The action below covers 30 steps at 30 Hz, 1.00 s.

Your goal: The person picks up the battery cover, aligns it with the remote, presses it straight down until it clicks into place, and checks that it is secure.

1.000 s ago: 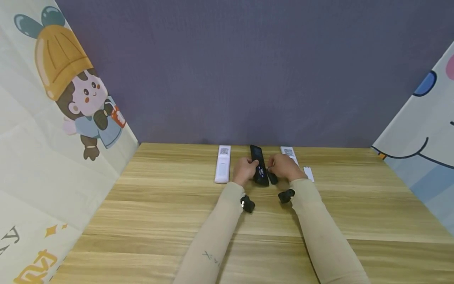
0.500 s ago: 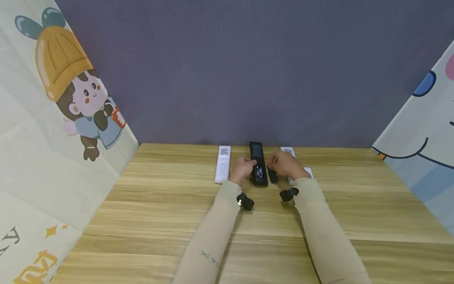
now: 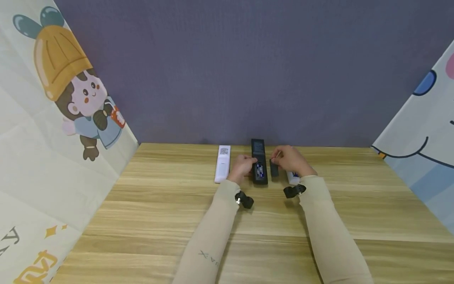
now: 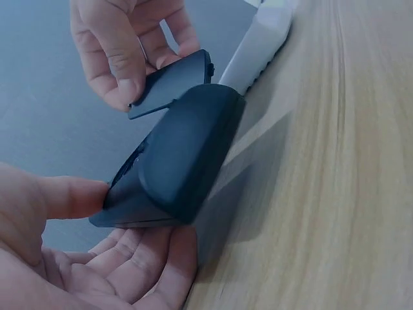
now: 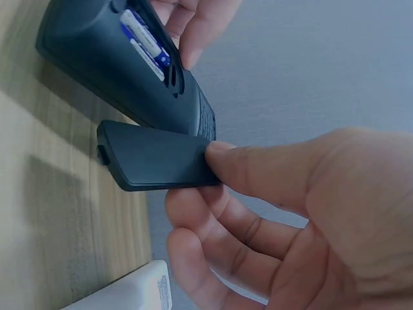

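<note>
My left hand (image 3: 242, 169) grips a black remote control (image 3: 258, 152) by its left side, thumb on top and fingers beneath in the left wrist view. The remote's back faces up. Its battery compartment is uncovered, and batteries (image 5: 145, 42) with blue-and-white wrappers lie inside. To the right, my right hand (image 3: 291, 159) pinches a black battery cover (image 5: 155, 158) by one end between thumb and fingers. The cover hangs beside the remote, raised off the table, with a small tab at its free end.
A white remote control (image 3: 222, 165) lies back-up to the left on the wooden table (image 3: 159, 205). Another white remote (image 3: 293, 178), partly hidden under the right hand, lies to the right with blue showing in its compartment. A dark grey panel (image 3: 227, 79) rises behind.
The black remote has straightened from its slant and shifted slightly away. My right hand has moved right with the cover, widening the gap to the remote, and now hides the small white piece.
</note>
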Tool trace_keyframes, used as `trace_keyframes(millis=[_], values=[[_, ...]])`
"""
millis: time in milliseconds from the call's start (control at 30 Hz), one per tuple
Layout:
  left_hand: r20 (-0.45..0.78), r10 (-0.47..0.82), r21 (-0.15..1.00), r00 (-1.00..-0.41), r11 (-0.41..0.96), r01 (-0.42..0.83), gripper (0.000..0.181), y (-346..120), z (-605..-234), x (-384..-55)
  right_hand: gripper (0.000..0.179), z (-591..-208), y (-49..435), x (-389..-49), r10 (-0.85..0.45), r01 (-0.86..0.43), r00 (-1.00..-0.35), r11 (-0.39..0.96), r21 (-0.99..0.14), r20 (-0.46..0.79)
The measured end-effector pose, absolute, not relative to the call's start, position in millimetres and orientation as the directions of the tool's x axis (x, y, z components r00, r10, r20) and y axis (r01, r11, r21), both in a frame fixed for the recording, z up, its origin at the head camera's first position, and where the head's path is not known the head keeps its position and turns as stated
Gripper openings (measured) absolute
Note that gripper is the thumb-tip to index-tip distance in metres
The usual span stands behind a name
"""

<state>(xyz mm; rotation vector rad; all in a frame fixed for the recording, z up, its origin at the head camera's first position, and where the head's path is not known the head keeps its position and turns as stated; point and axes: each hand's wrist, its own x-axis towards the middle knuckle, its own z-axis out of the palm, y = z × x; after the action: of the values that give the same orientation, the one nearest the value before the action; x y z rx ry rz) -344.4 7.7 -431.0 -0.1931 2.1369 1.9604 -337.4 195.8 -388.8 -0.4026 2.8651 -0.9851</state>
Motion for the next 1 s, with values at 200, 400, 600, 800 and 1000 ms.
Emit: trace_keyframes(millis=[200, 400, 600, 800, 1000], values=[[-0.277, 0.092, 0.961, -0.956, 0.020, -0.277, 0.026, 5.3, -432.0, -344.9, 0.011, -385.0, 197.5, -337.2, -0.265, -0.199, -0.964, 0.742, -0.640, -0.008], [-0.300, 0.120, 0.952, -0.946, -0.019, -0.304, 0.019, 3.1, -431.7, -346.2, 0.011, -382.6, 198.4, -336.7, -0.249, -0.183, -0.968, 0.744, -0.642, -0.013], [-0.315, 0.118, 0.946, -0.942, -0.037, -0.321, 0.018, 2.6, -430.9, -347.4, 0.012, -380.2, 198.8, -336.4, -0.237, -0.169, -0.971, 0.754, -0.635, -0.023], [-0.318, 0.120, 0.946, -0.941, -0.029, -0.323, 0.022, 1.8, -431.1, -347.8, 0.012, -377.4, 199.5, -334.1, -0.224, -0.163, -0.974, 0.760, -0.629, -0.018], [-0.319, 0.102, 0.947, -0.942, -0.012, -0.321, 0.030, 1.1, -429.6, -347.1, 0.013, -375.2, 200.7, -333.3, -0.221, -0.175, -0.975, 0.744, -0.645, 0.010]])
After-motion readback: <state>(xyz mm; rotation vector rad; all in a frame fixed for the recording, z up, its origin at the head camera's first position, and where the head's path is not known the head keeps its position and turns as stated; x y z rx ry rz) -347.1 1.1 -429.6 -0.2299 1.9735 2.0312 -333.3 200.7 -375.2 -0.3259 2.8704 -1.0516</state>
